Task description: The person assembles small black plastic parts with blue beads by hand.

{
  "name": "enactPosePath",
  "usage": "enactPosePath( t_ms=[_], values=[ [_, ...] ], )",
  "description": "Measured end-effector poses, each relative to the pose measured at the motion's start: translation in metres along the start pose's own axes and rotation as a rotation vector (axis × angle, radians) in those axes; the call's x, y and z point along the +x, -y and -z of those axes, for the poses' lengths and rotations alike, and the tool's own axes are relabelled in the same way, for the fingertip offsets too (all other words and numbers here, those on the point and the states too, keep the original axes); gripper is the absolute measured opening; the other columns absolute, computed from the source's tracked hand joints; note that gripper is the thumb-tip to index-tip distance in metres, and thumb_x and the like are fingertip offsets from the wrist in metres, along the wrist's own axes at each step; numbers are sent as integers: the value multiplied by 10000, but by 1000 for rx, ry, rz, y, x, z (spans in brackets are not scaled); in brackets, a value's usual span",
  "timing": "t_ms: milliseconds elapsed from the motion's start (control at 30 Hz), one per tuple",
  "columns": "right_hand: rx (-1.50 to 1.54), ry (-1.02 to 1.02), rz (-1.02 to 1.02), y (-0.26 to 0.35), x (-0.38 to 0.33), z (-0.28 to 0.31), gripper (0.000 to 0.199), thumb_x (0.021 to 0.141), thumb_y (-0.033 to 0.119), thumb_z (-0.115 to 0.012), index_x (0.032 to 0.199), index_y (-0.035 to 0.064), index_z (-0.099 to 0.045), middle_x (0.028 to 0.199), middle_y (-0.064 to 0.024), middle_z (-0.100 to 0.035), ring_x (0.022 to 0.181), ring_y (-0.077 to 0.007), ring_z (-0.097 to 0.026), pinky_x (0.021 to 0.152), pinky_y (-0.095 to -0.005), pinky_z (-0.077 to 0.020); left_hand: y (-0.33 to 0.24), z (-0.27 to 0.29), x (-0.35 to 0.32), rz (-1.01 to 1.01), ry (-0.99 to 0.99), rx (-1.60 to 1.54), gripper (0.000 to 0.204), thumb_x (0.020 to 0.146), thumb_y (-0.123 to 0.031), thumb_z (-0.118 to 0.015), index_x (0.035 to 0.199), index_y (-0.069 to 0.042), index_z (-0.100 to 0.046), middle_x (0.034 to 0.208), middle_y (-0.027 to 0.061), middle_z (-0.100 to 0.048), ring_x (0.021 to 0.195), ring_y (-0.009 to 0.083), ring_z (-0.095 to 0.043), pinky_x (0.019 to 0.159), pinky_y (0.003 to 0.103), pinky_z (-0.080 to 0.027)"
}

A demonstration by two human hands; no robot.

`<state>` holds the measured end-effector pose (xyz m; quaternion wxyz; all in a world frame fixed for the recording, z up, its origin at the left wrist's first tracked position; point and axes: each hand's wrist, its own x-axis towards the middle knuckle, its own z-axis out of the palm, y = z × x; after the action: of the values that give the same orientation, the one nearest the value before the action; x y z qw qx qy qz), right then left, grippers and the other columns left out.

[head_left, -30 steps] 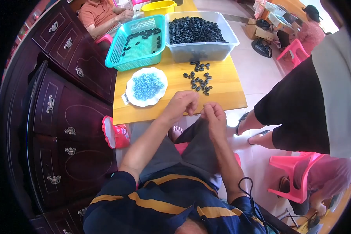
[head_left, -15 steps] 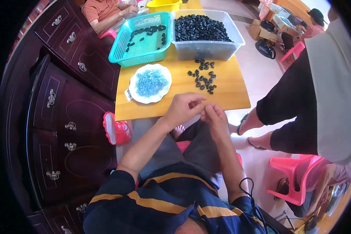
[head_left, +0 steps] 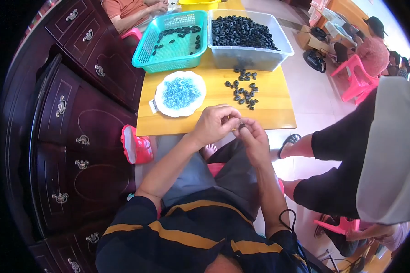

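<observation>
The right hand (head_left: 255,139) pinches a small black oval piece (head_left: 242,126) between thumb and finger at the near edge of the yellow wooden table (head_left: 271,111). The left hand (head_left: 214,123), thumb and forefinger closed together, is just beside it, perhaps gripping something thin, too small to make out. Loose black oval pieces (head_left: 242,101) lie beyond.

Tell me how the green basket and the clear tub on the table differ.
The green basket has walls full of small holes; the clear tub has solid, see-through walls. The basket holds a scattering of black pieces, with much of its floor bare; the tub holds a thick heap. Both stand open-topped on the wooden table.
</observation>
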<state>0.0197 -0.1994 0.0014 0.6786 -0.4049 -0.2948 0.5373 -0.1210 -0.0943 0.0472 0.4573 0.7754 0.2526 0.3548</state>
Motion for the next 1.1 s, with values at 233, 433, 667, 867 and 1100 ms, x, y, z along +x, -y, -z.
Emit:
enactPosePath(
  t_ms=[233, 433, 667, 867, 1100],
  values=[
    [-21, 95, 98, -14, 3, 8, 249, 984, -43, -525, 1228, -5, -490, 1148, -106, -634, 993, -154, -656, 913, -277, -521, -4, 6, -2, -127, 2, 190, 60, 843, -67, -675, 882, -28, -698, 809, 121, -683, 690, 280, -681, 618, 353, -531],
    [-58, 75, 105, -13, 3, 6, 223, 988, -16, -556, 1203, -14, -500, 1071, -110, -674, 950, -165, -679, 894, -289, -540, -6, 13, -3, -190, 74, 268, 92, 846, -100, -674, 904, -39, -710, 847, 111, -688, 740, 302, -670, 663, 377, -532],
    [-22, 9, 58, -7, 2, 6, 169, 985, 41, -602, 1144, -6, -569, 1029, -122, -704, 890, -163, -690, 841, -290, -559, -8, 17, -4, -122, 99, 95, 124, 854, -62, -693, 969, -22, -710, 800, 99, -677, 690, 229, -667, 645, 331, -526],
    [120, -57, 24, -4, 4, 11, 152, 988, 68, -609, 1136, 44, -584, 1056, -118, -705, 845, -144, -679, 820, -282, -556, 32, 14, 3, 75, 14, 65, 116, 842, -113, -742, 912, -32, -698, 748, 92, -703, 676, 156, -679, 632, 306, -523],
    [146, -80, -52, -10, 5, 13, 135, 1005, 92, -586, 1137, 67, -580, 1052, -93, -690, 829, -135, -665, 818, -274, -549, 66, -10, 38, -76, -52, 419, 133, 844, -201, -686, 888, -78, -712, 827, 114, -696, 759, 328, -681, 670, 433, -532]
  ],
)
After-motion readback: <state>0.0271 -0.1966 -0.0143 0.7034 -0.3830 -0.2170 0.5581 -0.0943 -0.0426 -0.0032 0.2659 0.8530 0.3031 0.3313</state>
